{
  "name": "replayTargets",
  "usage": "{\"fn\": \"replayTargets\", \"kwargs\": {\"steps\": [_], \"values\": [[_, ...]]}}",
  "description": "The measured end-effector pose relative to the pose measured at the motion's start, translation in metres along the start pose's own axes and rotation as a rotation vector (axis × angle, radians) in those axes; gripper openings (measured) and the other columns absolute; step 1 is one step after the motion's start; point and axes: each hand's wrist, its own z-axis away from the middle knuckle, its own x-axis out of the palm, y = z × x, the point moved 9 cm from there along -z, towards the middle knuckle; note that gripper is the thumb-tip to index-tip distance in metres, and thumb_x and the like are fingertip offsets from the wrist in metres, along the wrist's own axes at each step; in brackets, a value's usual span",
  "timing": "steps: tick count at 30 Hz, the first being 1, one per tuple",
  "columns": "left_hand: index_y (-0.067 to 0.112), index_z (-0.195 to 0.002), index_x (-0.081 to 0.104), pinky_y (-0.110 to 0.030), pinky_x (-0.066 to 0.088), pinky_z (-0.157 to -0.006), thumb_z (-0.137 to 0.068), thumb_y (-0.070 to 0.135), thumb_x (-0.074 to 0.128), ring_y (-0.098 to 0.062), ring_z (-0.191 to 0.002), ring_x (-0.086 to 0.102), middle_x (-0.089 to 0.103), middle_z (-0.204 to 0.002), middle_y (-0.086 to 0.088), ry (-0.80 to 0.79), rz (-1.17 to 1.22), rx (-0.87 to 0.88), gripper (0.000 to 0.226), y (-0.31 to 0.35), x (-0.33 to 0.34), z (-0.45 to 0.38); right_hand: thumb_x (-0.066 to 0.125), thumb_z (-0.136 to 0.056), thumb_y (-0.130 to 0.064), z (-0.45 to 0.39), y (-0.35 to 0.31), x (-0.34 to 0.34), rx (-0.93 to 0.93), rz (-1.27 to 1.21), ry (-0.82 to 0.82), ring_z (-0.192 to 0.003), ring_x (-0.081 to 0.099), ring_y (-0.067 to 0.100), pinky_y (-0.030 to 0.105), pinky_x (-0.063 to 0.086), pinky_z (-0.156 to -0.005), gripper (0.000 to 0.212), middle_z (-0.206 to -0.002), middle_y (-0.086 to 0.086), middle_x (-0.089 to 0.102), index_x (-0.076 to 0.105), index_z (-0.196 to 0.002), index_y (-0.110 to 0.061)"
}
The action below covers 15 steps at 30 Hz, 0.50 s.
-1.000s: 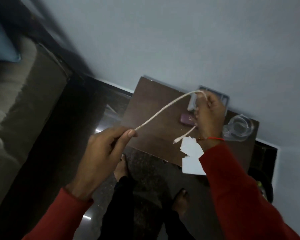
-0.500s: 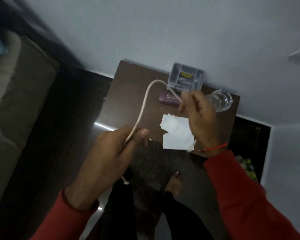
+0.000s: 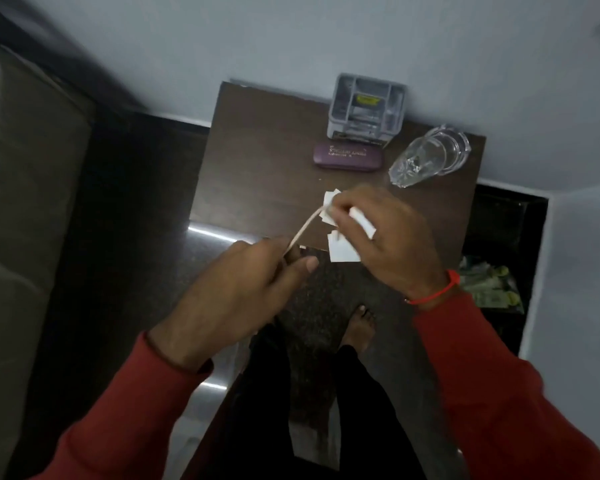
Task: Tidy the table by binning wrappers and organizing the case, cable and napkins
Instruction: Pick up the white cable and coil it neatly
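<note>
A white cable [image 3: 303, 230] runs taut between my two hands above the near edge of the small dark table [image 3: 257, 174]. My left hand [image 3: 243, 292] pinches its lower end between thumb and fingers. My right hand [image 3: 385, 244] grips the upper end, hovering over white napkins [image 3: 342, 252] that lie on the table and are partly hidden by it. A purple case [image 3: 347, 158] lies flat farther back, in front of a grey organizer tray [image 3: 367, 110].
A clear glass [image 3: 428, 157] stands at the table's back right, near the wall. A dark bin [image 3: 492, 289] with wrappers in it sits on the floor to the right. A sofa fills the left side. My feet stand below the table's edge.
Both hands have come closer together, so the cable's visible span is much shorter. My right hand has dropped from near the organizer to over the napkins.
</note>
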Motion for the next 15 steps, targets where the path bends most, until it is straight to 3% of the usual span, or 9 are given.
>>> {"fn": "replayTargets", "kwargs": {"steps": [3,5,7,9,12,15], "values": [[0.026,-0.074,0.059,-0.020,0.043,-0.052,-0.098,0.049,0.056,-0.005,-0.052,0.058,0.060,-0.057,0.007,-0.104,0.114,0.025,0.034,-0.015,0.001,0.010,0.046,-0.100,-0.033,-0.002,0.034,-0.039,0.324,-0.094,0.378,-0.070,0.065,0.020,0.042,0.052,-0.067,0.021,-0.075,-0.003,0.067,0.059,-0.089,-0.020],[0.027,-0.071,0.061,-0.019,0.046,-0.052,-0.100,0.043,0.055,-0.003,-0.049,0.059,0.061,-0.055,0.011,-0.179,0.155,0.016,0.033,-0.032,0.002,0.022,0.045,-0.098,-0.023,0.001,0.072,-0.067,0.493,-0.283,0.644,-0.062,0.060,0.008,0.033,0.051,-0.067,0.022,-0.063,-0.009,0.061,0.053,-0.077,-0.026],[0.025,-0.073,0.063,-0.023,0.048,-0.052,-0.101,0.040,0.053,-0.003,-0.049,0.059,0.059,-0.054,0.011,-0.205,0.189,-0.012,0.034,-0.057,0.002,0.037,0.044,-0.092,-0.024,0.005,0.118,-0.086,0.658,-0.493,0.834,-0.058,0.054,0.016,0.034,0.045,-0.063,0.022,-0.058,-0.006,0.054,0.049,-0.071,-0.028],[0.026,-0.077,0.062,-0.028,0.049,-0.053,-0.103,0.041,0.051,-0.008,-0.051,0.060,0.058,-0.056,0.007,-0.207,0.233,-0.063,0.033,-0.082,0.002,0.053,0.046,-0.087,-0.030,0.003,0.148,-0.097,0.766,-0.542,0.906,-0.058,0.051,0.025,0.036,0.041,-0.060,0.021,-0.058,0.004,0.051,0.050,-0.067,-0.026],[0.029,-0.075,0.062,-0.026,0.051,-0.054,-0.097,0.058,0.051,-0.010,-0.052,0.062,0.058,-0.058,0.003,-0.214,0.271,-0.182,0.038,-0.125,0.003,0.078,0.046,-0.093,-0.020,0.002,0.173,-0.098,0.846,-0.565,0.942,-0.046,0.043,0.021,0.025,0.035,-0.046,0.025,-0.055,0.006,0.046,0.049,-0.068,-0.020],[0.021,-0.068,0.058,-0.031,0.053,-0.052,-0.091,0.068,0.048,-0.014,-0.051,0.061,0.058,-0.057,-0.001,-0.214,0.321,-0.352,0.054,-0.157,0.003,0.094,0.047,-0.096,-0.015,0.012,0.184,-0.094,0.935,-0.603,0.988,-0.038,0.038,0.016,0.019,0.030,-0.041,0.026,-0.051,0.003,0.042,0.051,-0.070,-0.017]]}}
